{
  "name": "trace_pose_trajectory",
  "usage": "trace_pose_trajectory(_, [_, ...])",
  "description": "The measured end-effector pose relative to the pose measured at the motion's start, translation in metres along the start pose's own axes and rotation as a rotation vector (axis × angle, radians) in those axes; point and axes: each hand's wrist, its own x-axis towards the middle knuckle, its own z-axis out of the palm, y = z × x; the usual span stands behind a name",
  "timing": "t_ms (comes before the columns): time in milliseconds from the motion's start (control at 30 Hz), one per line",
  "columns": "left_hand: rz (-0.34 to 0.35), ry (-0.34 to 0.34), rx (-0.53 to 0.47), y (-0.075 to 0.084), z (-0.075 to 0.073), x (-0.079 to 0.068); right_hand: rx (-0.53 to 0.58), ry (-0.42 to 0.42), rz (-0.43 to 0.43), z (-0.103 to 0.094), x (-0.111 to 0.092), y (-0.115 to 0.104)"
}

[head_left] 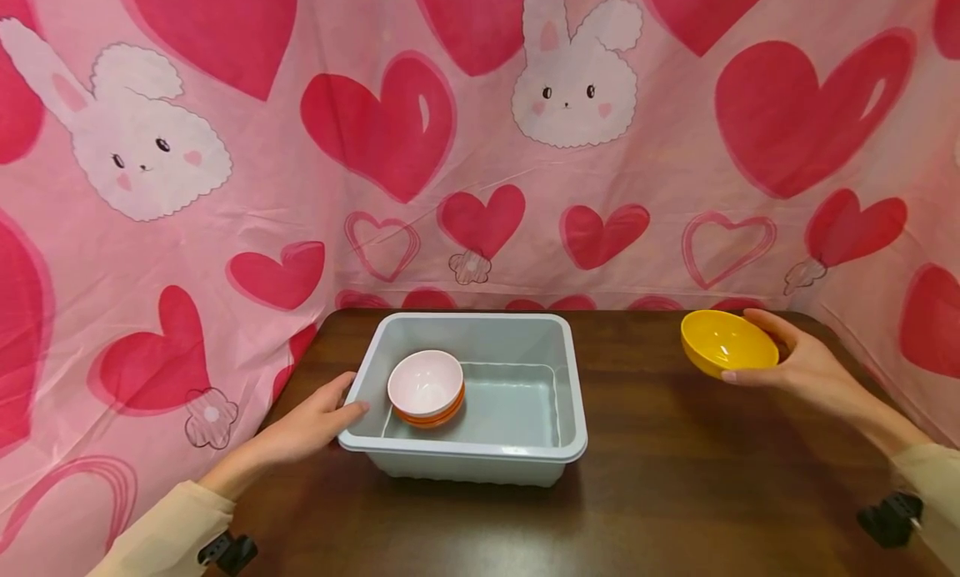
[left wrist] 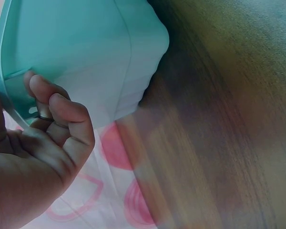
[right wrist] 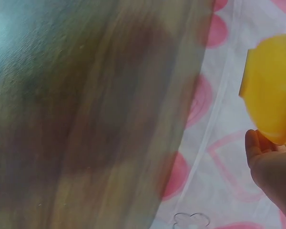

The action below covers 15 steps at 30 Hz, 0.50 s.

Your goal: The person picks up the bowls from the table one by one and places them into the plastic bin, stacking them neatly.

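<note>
My right hand (head_left: 813,367) holds a yellow bowl (head_left: 723,343) by its edge, thumb on the near side and fingers on the far side. The bowl is tilted and raised over the table's right part; the right wrist view shows the yellow bowl (right wrist: 271,88) from outside. At the left, my left hand (head_left: 318,414) grips the rim of a grey plastic tub (head_left: 465,450), its thumb over the top. Curled fingers (left wrist: 69,112) show below that rim in the left wrist view. Inside the tub, toward its left, a white bowl (head_left: 426,382) sits stacked on orange bowls (head_left: 431,421).
The tub stands on a dark brown wooden table (head_left: 652,477). A pink cloth (head_left: 525,168) with hearts and rabbits hangs behind the table and along both sides. Small dark devices are strapped at both wrists.
</note>
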Motion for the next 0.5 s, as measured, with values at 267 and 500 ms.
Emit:
trace_pose_trajectory(267, [0.01,0.002,0.007,-0.001,0.0,0.0,0.01,-0.018,-0.069,0.006,0.006,-0.021])
trace_pose_trajectory(500, [0.018,-0.004,0.001,0.0,-0.001,0.001,0.033,-0.05,-0.103,0.011,0.007,-0.038])
